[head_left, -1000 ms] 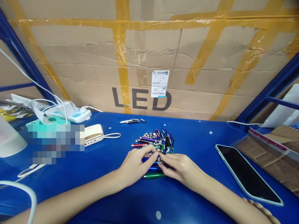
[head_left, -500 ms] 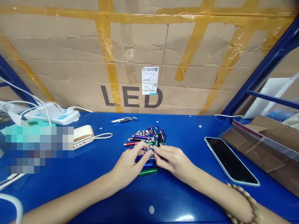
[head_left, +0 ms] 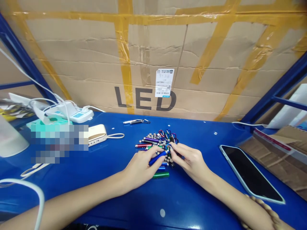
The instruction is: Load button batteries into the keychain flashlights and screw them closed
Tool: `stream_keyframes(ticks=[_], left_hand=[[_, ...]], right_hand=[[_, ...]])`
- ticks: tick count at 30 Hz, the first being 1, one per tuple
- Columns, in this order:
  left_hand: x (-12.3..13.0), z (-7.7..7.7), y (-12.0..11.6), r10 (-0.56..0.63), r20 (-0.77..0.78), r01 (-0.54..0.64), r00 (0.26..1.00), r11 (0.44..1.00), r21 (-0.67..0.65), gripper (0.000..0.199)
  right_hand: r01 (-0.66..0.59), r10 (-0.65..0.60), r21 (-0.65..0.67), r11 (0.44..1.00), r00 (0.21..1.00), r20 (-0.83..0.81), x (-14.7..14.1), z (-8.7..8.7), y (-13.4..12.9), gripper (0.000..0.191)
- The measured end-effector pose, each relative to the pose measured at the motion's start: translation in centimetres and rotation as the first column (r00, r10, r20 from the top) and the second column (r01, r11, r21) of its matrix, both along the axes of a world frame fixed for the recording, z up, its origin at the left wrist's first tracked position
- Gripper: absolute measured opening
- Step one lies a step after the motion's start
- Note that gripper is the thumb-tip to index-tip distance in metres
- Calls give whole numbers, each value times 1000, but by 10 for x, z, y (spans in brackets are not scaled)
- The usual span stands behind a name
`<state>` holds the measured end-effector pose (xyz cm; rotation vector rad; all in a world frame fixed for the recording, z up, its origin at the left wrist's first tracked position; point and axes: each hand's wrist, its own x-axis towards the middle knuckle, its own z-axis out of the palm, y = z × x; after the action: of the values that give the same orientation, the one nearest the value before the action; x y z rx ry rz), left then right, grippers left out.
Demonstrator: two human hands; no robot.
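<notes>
My left hand [head_left: 141,163] is closed around a blue flashlight tube [head_left: 157,157], which points up and to the right. At the tube's upper end, my right hand [head_left: 192,158] pinches a blue carabiner [head_left: 168,146] between thumb and fingers. Whether the clip is joined to the tube I cannot tell. Beneath and behind both hands lies a pile of small metal parts: several button cells [head_left: 150,135], a red tube [head_left: 143,145], a purple tube [head_left: 152,140] and coloured carabiners [head_left: 162,133]. Nearest to me lies a green tube [head_left: 161,175]. The fingers hide part of the pile.
A phone [head_left: 251,174] lies to the right, before an open carton [head_left: 275,150]. On the left are a cream power bank [head_left: 98,133], a power strip [head_left: 82,115] and cables. A silver keychain light [head_left: 136,121] lies near the big LED box [head_left: 96,64].
The blue tube, mostly hidden before, now shows in my left hand. My right hand has drawn slightly away, with the blue carabiner visible at its fingertips. The view has turned a little left.
</notes>
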<state>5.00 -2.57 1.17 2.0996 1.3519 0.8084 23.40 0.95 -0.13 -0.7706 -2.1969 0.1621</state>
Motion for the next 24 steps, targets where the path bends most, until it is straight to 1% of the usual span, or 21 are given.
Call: stream_keyframes(ticks=[5, 7, 10, 13, 17, 24], left_hand=[[0, -2, -4, -6, -55, 10, 998, 997, 81, 16], [1, -3, -7, -20, -89, 30, 996, 993, 113, 14], [2, -3, -11, -53, -102, 68, 993, 987, 144, 15], [1, -2, -11, -40, -95, 57, 995, 980, 189, 18], [-3, -1, -7, 9, -117, 16, 993, 977, 212, 20], [-6, -1, -3, 36, -144, -1, 989, 972, 235, 19]], right_hand=[[29, -29, -9, 1000, 1000, -6, 0, -3, 0, 31], [39, -39, 6, 999, 999, -24, -1, -3, 1, 32], [51, -49, 33, 998, 998, -49, -1, -1, 3, 32], [74, -73, 44, 996, 997, -37, -1, 1, 4, 32], [147, -148, 16, 989, 988, 35, 3, 1, 10, 35], [263, -238, -78, 962, 941, 241, 12, 3, 22, 43]])
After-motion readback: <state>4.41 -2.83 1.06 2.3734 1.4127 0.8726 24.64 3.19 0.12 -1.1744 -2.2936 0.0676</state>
